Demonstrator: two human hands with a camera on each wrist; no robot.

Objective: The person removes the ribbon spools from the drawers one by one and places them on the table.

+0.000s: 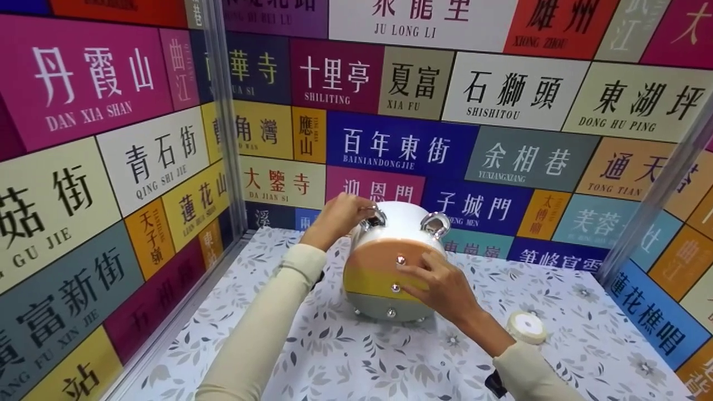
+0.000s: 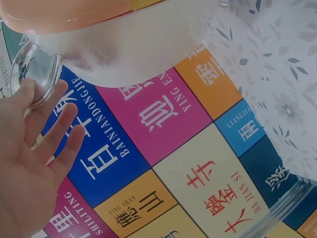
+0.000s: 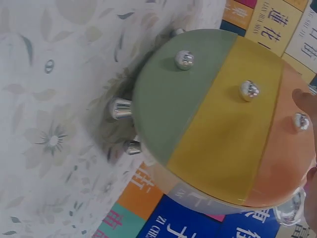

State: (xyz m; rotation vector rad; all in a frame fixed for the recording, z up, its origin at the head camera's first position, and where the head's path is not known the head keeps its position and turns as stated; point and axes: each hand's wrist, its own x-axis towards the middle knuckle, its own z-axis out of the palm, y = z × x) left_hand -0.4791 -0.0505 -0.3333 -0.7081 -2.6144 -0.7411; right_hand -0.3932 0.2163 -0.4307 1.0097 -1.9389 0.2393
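A round drawer box (image 1: 384, 278) stands on the table, its front banded orange, yellow and green with a silver knob on each band. Two silver rings rise from its white top, and small silver feet hold it up. My left hand (image 1: 345, 217) pinches the left ring (image 2: 37, 74) between thumb and fingers; the other fingers are spread. My right hand (image 1: 445, 284) is at the front, its fingers around the orange band's knob (image 3: 300, 121) without visibly closing on it. Only fingertips of this hand show in the right wrist view.
A roll of pale ribbon or tape (image 1: 526, 327) lies on the table, right of the box. White leaf-patterned cloth (image 1: 334, 367) covers the tabletop. Colourful panels with place names (image 1: 401, 145) stand behind and on both sides, with clear corner strips (image 1: 225, 128).
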